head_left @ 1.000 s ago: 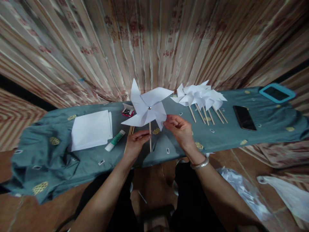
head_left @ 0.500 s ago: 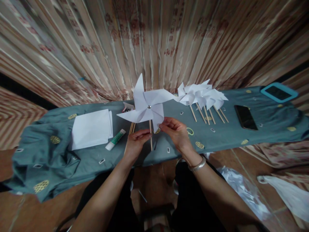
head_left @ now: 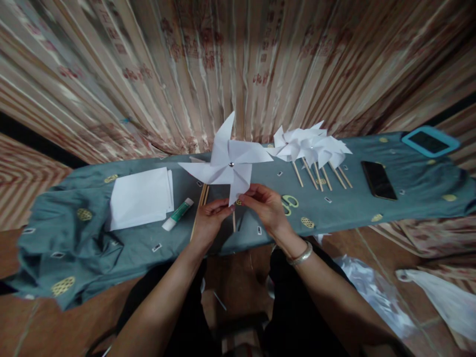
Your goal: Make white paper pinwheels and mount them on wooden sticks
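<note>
A white paper pinwheel [head_left: 238,171] with a shiny pin at its centre is held upright over the cloth-covered table. My left hand [head_left: 211,218] is closed, thumb and fingers pinching the pinwheel's wooden stick just below the blades. My right hand [head_left: 268,208] pinches the edge of the lowest blade near its tip. That blade hides the upper part of the stick. Wooden sticks [head_left: 201,203] lie beside my left hand, partly covered by it. Scissors with green handles [head_left: 289,204] lie just right of my right hand.
White paper sheets [head_left: 141,198] and a glue stick [head_left: 177,214] lie on the left. Several finished pinwheels [head_left: 312,146] rest on the table [head_left: 275,238] at right. Farther right are a black phone [head_left: 378,181] and a blue-framed device [head_left: 430,142]. A curtain [head_left: 238,74] hangs behind.
The pinwheel's blades have turned clockwise a little, so the lowest one now hangs in front of the stick. My right hand has moved slightly left with it, uncovering more of the scissors.
</note>
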Tool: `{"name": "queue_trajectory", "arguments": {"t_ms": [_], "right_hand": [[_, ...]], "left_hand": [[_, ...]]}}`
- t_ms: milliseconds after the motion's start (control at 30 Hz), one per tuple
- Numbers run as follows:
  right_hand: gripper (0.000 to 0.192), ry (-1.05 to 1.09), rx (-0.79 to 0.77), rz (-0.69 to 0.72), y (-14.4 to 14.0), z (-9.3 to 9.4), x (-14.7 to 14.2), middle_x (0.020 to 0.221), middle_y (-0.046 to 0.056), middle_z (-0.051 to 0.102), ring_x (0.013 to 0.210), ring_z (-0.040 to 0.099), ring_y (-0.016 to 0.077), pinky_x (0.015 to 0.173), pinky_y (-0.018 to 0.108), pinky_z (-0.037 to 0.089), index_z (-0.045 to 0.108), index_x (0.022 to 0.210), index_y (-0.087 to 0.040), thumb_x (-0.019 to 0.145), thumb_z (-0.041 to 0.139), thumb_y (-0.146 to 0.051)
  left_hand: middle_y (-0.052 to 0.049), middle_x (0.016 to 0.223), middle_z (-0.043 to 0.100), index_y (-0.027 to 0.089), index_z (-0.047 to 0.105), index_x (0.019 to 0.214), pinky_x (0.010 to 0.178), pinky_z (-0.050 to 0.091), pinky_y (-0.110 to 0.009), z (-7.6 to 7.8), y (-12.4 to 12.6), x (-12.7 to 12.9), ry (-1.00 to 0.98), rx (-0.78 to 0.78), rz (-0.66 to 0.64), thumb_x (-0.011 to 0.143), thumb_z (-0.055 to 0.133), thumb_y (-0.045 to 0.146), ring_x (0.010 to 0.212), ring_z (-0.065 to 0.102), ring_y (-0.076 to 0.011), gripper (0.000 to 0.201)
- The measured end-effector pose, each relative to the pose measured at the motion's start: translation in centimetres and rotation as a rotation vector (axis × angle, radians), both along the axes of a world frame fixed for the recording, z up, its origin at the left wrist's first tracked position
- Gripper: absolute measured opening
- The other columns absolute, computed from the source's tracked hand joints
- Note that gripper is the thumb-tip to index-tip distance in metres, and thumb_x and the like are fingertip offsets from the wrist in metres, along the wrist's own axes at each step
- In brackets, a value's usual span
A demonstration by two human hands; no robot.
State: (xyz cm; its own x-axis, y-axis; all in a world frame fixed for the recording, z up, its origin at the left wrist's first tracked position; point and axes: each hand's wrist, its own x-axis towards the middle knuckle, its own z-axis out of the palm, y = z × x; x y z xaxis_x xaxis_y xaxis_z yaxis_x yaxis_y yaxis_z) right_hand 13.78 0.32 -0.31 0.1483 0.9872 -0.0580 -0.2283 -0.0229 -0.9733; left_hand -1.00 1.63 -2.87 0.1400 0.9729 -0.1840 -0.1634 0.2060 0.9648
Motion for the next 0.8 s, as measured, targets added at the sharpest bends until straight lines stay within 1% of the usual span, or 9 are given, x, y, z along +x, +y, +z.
{"name": "queue_trajectory", "arguments": {"t_ms": [100,233,400,467,533,633,700,800], "right_hand": [[0.031,0.062,-0.014,0.008,-0.1,0.1,-0.2,0.072,-0.002,0.073,0.068,0.067,0.0157,0.074,0.032,0.057,0.072,0.081,-0.024,0.058,0.088,-0.037],[0.032,0.063,0.009,0.030,-0.1,0.0,-0.5,0.070,-0.002,0.071,0.069,0.067,0.0158,0.073,0.032,0.057,0.070,0.078,-0.023,0.057,0.088,-0.039],[0.035,0.089,0.000,0.020,-0.1,-0.2,-1.1,0.069,-0.002,0.071,0.068,0.067,0.0155,0.069,0.030,0.056,0.065,0.069,-0.022,0.052,0.090,-0.041],[0.035,0.100,-0.008,0.021,-0.1,-0.2,-1.1,0.071,-0.002,0.072,0.069,0.067,0.0156,0.070,0.029,0.055,0.067,0.071,-0.022,0.051,0.090,-0.038],[0.037,0.082,-0.011,0.017,-0.1,-0.2,-0.9,0.073,-0.001,0.074,0.070,0.068,0.0160,0.070,0.030,0.055,0.070,0.078,-0.022,0.051,0.091,-0.036],[0.041,0.008,-0.013,-0.034,-0.1,0.2,0.1,0.071,-0.001,0.074,0.066,0.066,0.0151,0.065,0.029,0.053,0.072,0.086,-0.022,0.052,0.090,-0.035],[0.040,-0.049,-0.004,-0.090,0.1,0.5,1.1,0.067,-0.003,0.072,0.061,0.063,0.0132,0.060,0.027,0.051,0.072,0.085,-0.022,0.053,0.090,-0.035],[0.034,-0.149,0.044,-0.209,0.3,1.0,2.9,0.062,-0.003,0.069,0.057,0.059,0.0114,0.058,0.027,0.050,0.071,0.082,-0.021,0.059,0.086,-0.041]], "left_hand": [[-0.004,0.084,0.078,0.019,0.079,0.083,0.090,0.053,-0.037,0.1,-0.1,-0.1,0.017,0.009,-0.027,0.060,0.082,0.033,0.090,0.072,-0.0247,0.027],[-0.004,0.090,0.079,0.019,0.079,0.084,0.092,0.052,-0.038,0.2,-0.1,-0.1,0.024,0.012,-0.031,0.059,0.082,0.033,0.091,0.072,-0.0253,0.029],[-0.003,0.087,0.079,0.020,0.079,0.082,0.093,0.053,-0.041,0.2,-0.2,0.1,-0.002,0.003,-0.023,0.057,0.082,0.031,0.091,0.072,-0.0259,0.028],[-0.003,0.089,0.079,0.021,0.079,0.083,0.094,0.053,-0.041,0.2,-0.2,0.1,-0.006,0.007,-0.022,0.058,0.082,0.029,0.092,0.072,-0.0256,0.027],[-0.004,0.090,0.079,0.020,0.079,0.084,0.095,0.053,-0.041,0.2,-0.2,0.0,-0.006,0.015,-0.020,0.058,0.082,0.029,0.094,0.072,-0.0259,0.027],[-0.006,0.090,0.079,0.019,0.079,0.084,0.094,0.053,-0.040,0.2,0.0,-0.3,-0.004,0.014,0.010,0.058,0.082,0.029,0.093,0.072,-0.0259,0.029],[-0.007,0.089,0.079,0.018,0.079,0.083,0.091,0.054,-0.039,0.2,0.1,-0.4,0.007,0.002,0.041,0.056,0.083,0.029,0.089,0.072,-0.0253,0.029],[-0.007,0.088,0.079,0.018,0.079,0.081,0.090,0.055,-0.038,0.2,0.1,-0.4,0.014,-0.005,0.054,0.055,0.083,0.029,0.088,0.072,-0.0250,0.028]]}}
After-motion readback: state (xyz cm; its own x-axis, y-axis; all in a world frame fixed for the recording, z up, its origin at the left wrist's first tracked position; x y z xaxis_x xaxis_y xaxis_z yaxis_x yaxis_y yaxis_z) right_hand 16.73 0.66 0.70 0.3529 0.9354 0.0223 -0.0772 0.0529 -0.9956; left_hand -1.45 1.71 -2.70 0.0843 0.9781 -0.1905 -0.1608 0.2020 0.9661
